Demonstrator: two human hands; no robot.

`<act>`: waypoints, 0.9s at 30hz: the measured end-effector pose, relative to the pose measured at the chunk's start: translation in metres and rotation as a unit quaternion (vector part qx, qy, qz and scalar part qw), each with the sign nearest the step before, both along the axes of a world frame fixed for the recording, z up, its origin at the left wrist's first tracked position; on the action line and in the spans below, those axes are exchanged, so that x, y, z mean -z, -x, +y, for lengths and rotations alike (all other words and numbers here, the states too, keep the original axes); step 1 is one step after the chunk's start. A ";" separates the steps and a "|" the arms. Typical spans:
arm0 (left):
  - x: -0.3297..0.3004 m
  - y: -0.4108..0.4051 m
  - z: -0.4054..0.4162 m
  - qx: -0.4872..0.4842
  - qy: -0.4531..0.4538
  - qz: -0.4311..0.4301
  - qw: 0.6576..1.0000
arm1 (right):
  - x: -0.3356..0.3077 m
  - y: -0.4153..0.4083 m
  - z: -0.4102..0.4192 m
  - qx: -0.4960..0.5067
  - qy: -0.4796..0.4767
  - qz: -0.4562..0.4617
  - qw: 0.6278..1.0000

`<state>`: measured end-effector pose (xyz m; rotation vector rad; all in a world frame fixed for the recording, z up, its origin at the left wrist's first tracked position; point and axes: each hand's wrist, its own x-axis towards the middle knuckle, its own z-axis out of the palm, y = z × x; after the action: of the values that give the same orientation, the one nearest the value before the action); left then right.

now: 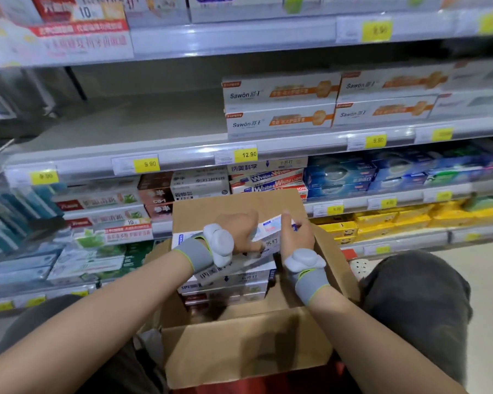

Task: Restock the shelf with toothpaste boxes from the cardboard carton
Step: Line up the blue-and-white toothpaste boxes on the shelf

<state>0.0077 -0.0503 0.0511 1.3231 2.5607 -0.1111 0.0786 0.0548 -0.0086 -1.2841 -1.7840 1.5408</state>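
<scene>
"Sawon" boxes [279,105], "12.90" tag [245,155]

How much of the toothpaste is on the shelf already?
Some Sawon boxes already sit on the right of the middle shelf, whose left side is bare. Both the left hand and right hand hold a white box over the carton. Several boxes remain stacked inside.

An open brown cardboard carton [245,345] sits low in front of the shelf [120,129], flaps up, with white toothpaste boxes [228,282] stacked flat inside. One white box with blue print [271,237] is tilted above the stack, raised at its right end. The shelf's middle tier is bare on the left; white-and-orange boxes [279,105] fill its right.
</scene>
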 end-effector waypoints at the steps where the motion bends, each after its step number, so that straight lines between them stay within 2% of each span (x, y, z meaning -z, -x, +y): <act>1: 0.000 -0.002 0.002 0.003 -0.019 -0.002 1.000 | -0.001 0.000 -0.001 0.012 0.004 0.009 1.000; 5: 0.001 0.001 0.007 0.022 -0.082 0.001 0.996 | -0.010 0.004 -0.007 0.042 0.005 0.051 0.998; 13: -0.021 0.023 0.005 0.052 -0.174 -0.030 0.983 | -0.043 0.021 -0.001 0.075 0.048 0.048 0.995; 16: -0.031 0.028 -0.003 0.029 -0.188 0.018 0.982 | -0.056 0.028 0.000 0.105 0.080 0.005 0.991; 19: -0.043 0.038 -0.014 0.004 -0.202 0.088 0.975 | -0.075 0.032 0.001 0.124 0.065 -0.048 0.989; 21: -0.051 0.047 -0.022 -0.014 -0.222 0.122 0.967 | -0.087 0.042 0.000 0.132 0.068 -0.016 0.989; 24: -0.061 0.059 -0.031 -0.038 -0.238 0.149 0.959 | -0.099 0.054 -0.006 0.144 0.131 0.092 0.977; 27: -0.070 0.075 -0.042 -0.066 -0.275 0.180 0.942 | -0.108 0.068 -0.005 0.107 0.174 0.164 0.965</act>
<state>-0.0668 -0.0923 0.1212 1.4007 3.1329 0.4645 0.0105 0.0500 0.0992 -1.2372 -1.1654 1.8664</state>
